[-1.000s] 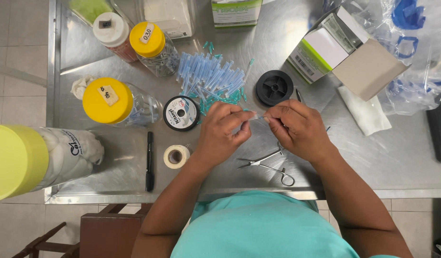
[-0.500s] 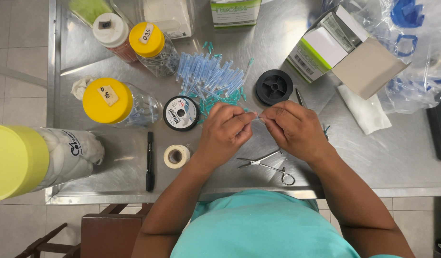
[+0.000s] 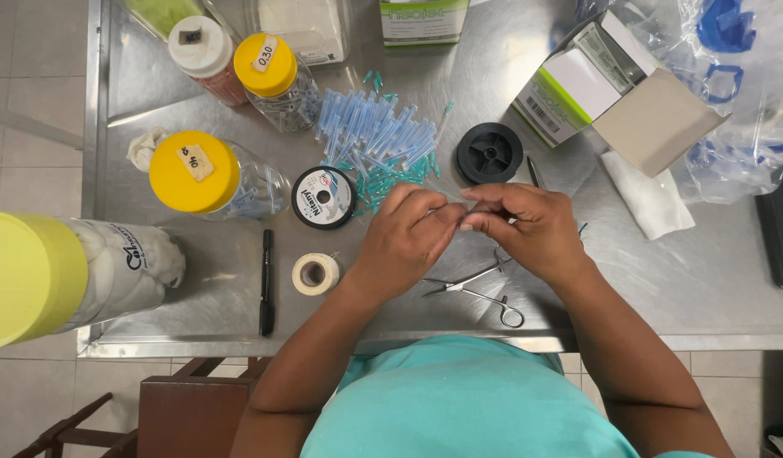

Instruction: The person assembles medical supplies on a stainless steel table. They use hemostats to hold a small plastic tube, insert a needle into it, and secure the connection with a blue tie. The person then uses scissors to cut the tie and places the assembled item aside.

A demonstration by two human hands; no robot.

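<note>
Two hands point(image 3: 472, 229), one forceps point(image 3: 480, 288)

Stainless steel work table point(image 3: 713, 280) with raised rim, surface scuffed, reflecting diffuse overhead light. Floor: pale beige square tiles point(image 3: 35, 93), visible left of and below table. Dark brown wooden chair point(image 3: 175, 411) below table's front edge.

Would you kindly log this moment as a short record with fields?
surface: steel table
left hand: fingertips pinched on something small, too fine to tell
right hand: fingertips meet the left's, grip closed
below hands: scissors
behind hands: needle pile, black spool, line spool
left of hands: tape roll, black pen
</note>
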